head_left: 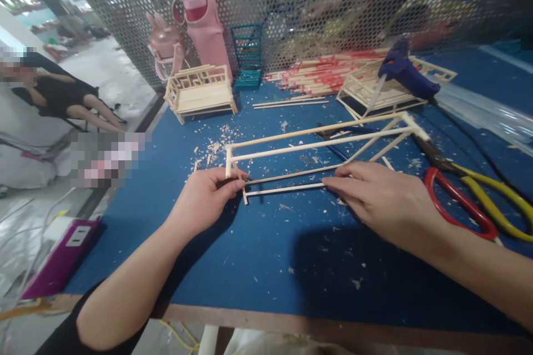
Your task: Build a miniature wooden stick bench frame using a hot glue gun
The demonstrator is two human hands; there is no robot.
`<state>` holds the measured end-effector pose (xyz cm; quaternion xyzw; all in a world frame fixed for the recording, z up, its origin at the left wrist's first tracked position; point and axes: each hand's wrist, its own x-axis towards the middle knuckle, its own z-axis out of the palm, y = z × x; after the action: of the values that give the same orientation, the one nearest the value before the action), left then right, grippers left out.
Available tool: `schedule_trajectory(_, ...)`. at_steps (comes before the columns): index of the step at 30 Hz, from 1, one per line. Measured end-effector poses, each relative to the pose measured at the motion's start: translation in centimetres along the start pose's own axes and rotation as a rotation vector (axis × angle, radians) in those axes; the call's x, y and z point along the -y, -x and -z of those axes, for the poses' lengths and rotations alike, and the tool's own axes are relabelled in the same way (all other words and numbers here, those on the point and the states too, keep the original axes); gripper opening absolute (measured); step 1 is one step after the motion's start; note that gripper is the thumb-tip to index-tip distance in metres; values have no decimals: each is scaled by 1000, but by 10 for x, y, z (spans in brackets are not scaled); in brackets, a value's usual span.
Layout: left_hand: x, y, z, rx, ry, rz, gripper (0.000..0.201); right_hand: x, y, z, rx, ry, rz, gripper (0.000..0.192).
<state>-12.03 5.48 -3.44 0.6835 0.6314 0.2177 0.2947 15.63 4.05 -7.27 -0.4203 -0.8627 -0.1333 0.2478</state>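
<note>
A long open frame of thin wooden sticks (300,146) stands tilted over the blue tabletop. My left hand (204,194) pinches its lower left corner between thumb and fingers, near a short crosspiece. With its fingertips together, my right hand (375,194) grips a thin lower stick (287,189) of the same frame. That stick's right end is hidden by the fingers. Just behind the frame, dark-handled pliers (333,133) lie partly covered by it. Scissors with red and yellow handles (462,199) rest beside my right hand, their blades near the frame's right end.
A small stick-built bench (202,94) stands at the back left, before a pink bottle (208,33). Red-tipped sticks (312,75) are heaped behind. A blue glue gun (408,75) lies on another stick model (358,89). Wood chips (216,144) are scattered about. A person (58,91) sits at left.
</note>
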Motion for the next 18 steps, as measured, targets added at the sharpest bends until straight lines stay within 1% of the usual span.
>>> schedule_trajectory(3,0,0,0,4,-14,-4,28,1,-2,4,-33,-53,31,25)
schedule_trajectory(5,1,0,1,2,-31,-1,29,-1,-2,13,-96,-139,62,23)
schedule_trajectory(6,1,-1,2,-5,-44,7,30,-3,-2,19,-147,-187,56,23)
schedule_trajectory(7,0,-2,2,-16,-60,18,31,-6,-2,26,-203,-231,23,25)
schedule_trajectory(8,-1,-4,3,-30,-80,28,31,-11,-2,31,-258,-267,-40,26)
schedule_trajectory(10,-4,-6,6,-65,-125,31,31,-22,-1,37,-344,-315,-241,27)
schedule_trajectory(11,-6,-6,7,-78,-148,25,30,-29,-1,37,-366,-345,-354,24)
schedule_trajectory(13,-11,0,10,-119,-204,13,28,-41,-1,33,-340,-455,-534,19)
schedule_trajectory(14,-14,5,11,-166,-248,16,26,-45,-2,29,-302,-530,-574,20)
schedule_trajectory(15,-17,13,11,-233,-303,14,23,-48,-3,26,-244,-609,-579,23)
schedule_trajectory(16,-19,21,10,-297,-368,7,21,-50,-4,22,-174,-677,-553,25)
schedule_trajectory(17,-23,30,7,-400,-441,-35,19,-51,-6,20,-104,-726,-512,24)
schedule_trajectory(18,-27,37,2,-431,-492,-122,20,-50,-7,18,-46,-751,-469,21)
